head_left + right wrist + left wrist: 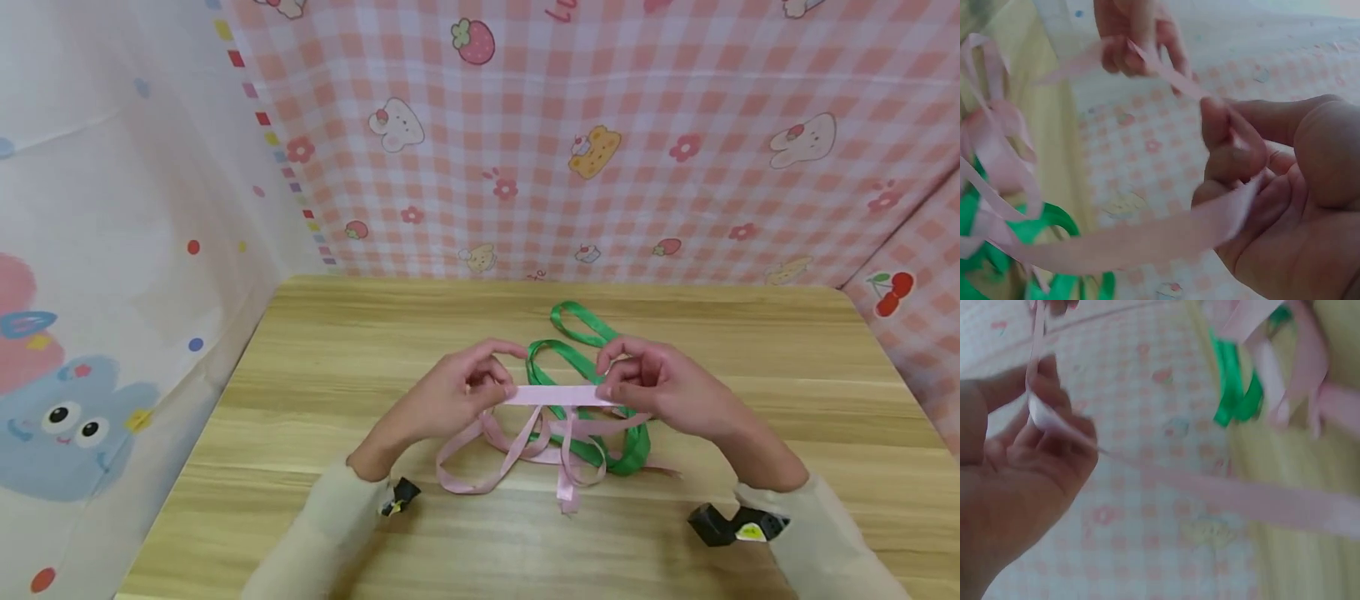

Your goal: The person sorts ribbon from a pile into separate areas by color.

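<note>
A pink ribbon [558,395] is stretched straight and level between both hands, above the table. My left hand [457,390] pinches it at one end of the taut stretch, thumb against fingers; in the left wrist view the ribbon [1260,501] trails from this hand toward the table. My right hand [663,385] pinches the other end of the stretch. From its palm, the right wrist view has the ribbon [1141,249] running down to the pile. Loops of pink ribbon hang and lie beneath, overlapping a green ribbon [636,450].
The wooden table [315,333] reaches back to a pink checked cloth [525,108] hung behind it. A white printed cloth [150,208] hangs at the left. Small black devices [738,525] are strapped at both wrists over pale sleeves [330,525].
</note>
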A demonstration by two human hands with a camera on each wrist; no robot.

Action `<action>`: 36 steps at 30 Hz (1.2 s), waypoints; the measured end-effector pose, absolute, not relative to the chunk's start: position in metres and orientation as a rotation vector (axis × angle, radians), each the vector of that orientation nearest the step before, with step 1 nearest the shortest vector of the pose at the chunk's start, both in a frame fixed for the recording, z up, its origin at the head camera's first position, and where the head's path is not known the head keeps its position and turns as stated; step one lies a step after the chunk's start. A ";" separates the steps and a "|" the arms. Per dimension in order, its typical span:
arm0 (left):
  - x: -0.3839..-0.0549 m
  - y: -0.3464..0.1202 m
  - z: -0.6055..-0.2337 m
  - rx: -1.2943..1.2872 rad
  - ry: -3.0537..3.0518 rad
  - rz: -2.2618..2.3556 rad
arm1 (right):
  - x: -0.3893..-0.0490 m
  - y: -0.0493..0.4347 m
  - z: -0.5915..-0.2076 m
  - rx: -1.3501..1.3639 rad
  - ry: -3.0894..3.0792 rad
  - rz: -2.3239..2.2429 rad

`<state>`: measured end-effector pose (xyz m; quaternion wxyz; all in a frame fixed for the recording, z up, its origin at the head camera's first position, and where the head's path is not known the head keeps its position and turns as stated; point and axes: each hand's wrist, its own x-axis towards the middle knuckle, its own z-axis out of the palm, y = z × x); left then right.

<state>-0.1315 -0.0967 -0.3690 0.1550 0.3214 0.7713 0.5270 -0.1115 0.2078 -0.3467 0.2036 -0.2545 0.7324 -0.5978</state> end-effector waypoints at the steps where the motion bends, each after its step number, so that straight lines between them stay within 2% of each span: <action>1: -0.133 -0.101 -0.366 0.928 2.207 1.497 | -0.113 0.213 -0.344 -0.736 2.015 -1.694; 7: -0.140 -0.125 -0.356 0.869 2.275 1.545 | -0.118 0.244 -0.330 -0.843 1.921 -1.810; 18: -0.151 -0.175 -0.354 0.733 2.216 1.616 | -0.121 0.302 -0.327 -0.835 2.021 -1.804; 29: -0.165 -0.219 -0.365 0.574 2.253 1.639 | -0.130 0.365 -0.358 -0.699 2.116 -1.800; 36: -0.173 -0.235 -0.374 0.307 2.400 1.532 | -0.143 0.393 -0.379 -0.647 1.935 -1.925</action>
